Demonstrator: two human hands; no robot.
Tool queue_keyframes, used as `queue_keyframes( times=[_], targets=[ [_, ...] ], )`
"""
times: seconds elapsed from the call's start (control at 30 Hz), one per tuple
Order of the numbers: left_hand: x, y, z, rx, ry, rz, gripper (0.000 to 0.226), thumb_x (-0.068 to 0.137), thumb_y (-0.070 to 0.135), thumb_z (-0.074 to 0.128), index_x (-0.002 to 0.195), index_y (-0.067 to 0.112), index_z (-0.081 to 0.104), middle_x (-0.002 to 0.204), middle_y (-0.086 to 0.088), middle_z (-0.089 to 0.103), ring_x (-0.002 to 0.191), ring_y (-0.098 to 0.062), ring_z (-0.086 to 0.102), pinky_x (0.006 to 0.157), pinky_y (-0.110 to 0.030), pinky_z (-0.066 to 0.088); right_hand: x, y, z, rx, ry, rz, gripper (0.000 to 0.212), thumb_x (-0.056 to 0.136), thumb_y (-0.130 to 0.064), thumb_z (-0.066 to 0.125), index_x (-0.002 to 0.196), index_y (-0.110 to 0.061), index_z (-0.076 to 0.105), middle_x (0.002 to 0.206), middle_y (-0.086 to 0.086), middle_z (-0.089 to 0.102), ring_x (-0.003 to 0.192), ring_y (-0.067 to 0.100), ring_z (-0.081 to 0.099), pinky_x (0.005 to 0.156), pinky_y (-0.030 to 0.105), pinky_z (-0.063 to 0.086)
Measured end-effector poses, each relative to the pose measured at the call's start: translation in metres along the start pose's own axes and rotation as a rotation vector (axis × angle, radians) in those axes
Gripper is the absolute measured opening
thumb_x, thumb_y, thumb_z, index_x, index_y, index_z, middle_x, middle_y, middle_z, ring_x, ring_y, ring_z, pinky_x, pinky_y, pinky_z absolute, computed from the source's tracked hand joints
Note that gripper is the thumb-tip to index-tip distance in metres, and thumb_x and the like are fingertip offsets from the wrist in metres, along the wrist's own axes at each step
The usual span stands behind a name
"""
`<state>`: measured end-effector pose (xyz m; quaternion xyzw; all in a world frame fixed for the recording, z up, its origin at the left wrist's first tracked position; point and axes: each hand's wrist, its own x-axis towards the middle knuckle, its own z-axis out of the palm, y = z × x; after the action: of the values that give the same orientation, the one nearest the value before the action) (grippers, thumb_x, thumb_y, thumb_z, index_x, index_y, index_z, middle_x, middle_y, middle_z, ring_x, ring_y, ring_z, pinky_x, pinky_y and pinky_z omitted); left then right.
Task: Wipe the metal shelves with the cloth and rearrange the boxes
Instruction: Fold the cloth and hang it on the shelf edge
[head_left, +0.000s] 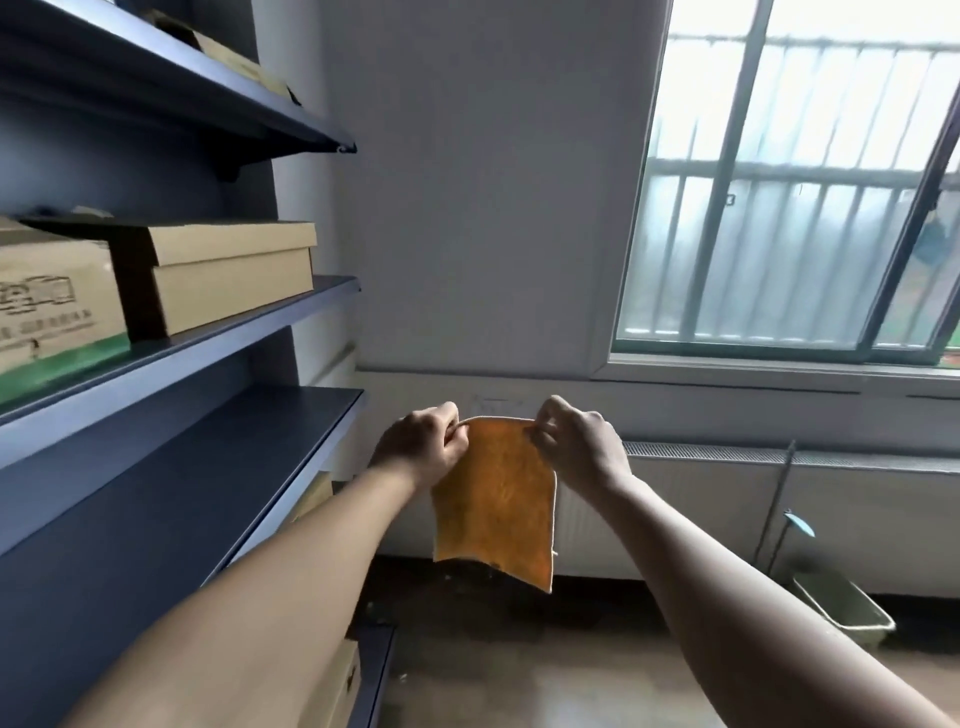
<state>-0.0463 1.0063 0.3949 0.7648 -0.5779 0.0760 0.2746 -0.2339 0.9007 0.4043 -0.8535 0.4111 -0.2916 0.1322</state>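
Note:
An orange cloth (496, 499) hangs flat in the air in front of me, to the right of the shelves. My left hand (423, 441) pinches its upper left corner and my right hand (576, 441) pinches its upper right corner. Blue-grey metal shelves (218, 447) run along the left. The bare shelf at hand height has nothing on it. One shelf up stand a flat tan lidded box (234, 275) and a larger printed carton (52, 301) at the far left. Another tan box (228, 52) lies on the top shelf.
More cardboard boxes (337, 680) sit on lower shelves under my left arm. A white wall and barred window (789, 197) face me, with a radiator (701, 499) below. A pale dustpan (841, 603) with a long handle leans by the radiator at right.

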Motion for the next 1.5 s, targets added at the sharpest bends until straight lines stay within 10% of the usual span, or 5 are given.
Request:
queue_keyframes(
  times=[0.87, 1.5],
  targets=[
    [0.47, -0.1, 0.15, 0.008, 0.149, 0.052, 0.023, 0.098, 0.039, 0.055, 0.092, 0.017, 0.057, 0.083, -0.01, 0.069, 0.08, -0.036, 0.063, 0.068, -0.038, 0.05, 0.486, 0.143, 0.101, 0.088, 0.105, -0.059, 0.016, 0.096, -0.036, 0.062, 0.106, -0.024, 0.069, 0.104, 0.003, 0.072, 0.095, 0.029, 0.065, 0.072, 0.031, 0.043],
    [0.515, -0.199, 0.076, 0.308, 0.489, -0.316, 0.028, 0.091, 0.044, 0.056, 0.079, 0.019, 0.053, 0.07, -0.001, 0.063, 0.066, -0.031, 0.06, 0.059, -0.039, 0.053, 0.677, 0.027, 0.198, 0.469, -0.144, -0.57, 0.018, 0.089, -0.02, 0.067, 0.106, -0.024, 0.073, 0.092, -0.001, 0.072, 0.089, 0.025, 0.068, 0.075, 0.033, 0.055]
  ],
)
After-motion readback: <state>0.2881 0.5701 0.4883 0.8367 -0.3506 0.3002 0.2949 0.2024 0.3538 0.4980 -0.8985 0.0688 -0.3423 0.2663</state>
